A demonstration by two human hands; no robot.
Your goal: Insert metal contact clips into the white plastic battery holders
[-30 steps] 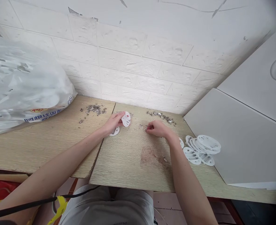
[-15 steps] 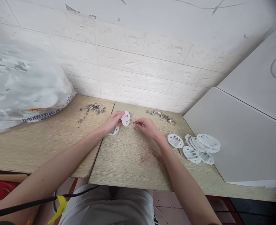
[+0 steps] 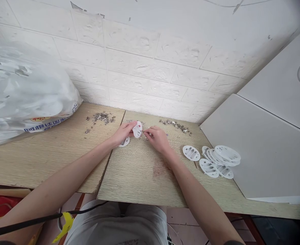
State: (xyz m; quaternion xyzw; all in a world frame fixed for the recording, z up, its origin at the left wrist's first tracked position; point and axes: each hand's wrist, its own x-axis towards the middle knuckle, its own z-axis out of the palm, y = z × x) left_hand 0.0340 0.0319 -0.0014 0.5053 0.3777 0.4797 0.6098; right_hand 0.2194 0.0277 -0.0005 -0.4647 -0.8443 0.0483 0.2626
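One bulging bag of thin, cloudy plastic w/ blue lettering sits far L, white pcs showing thru. Next, a loose heap of small shiny metal bits on the wood-grain tabletop. My L hand is closed, thumb & fingers gripping a thin white disc by its L side, tilted up off the wood, small red mark nr its top; a second disc lies just below that hand, partly hidden. My R hand is at the held disc's R edge, fingertips pinched tog. on a tiny bit, too small to ID. Behind it, a ragged strip of metal pcs nr the white brick-pattern wall. Further R, a lone slotted oval disc lies flat, then an overlapping pile of similar discs beside a smooth, pale panel.
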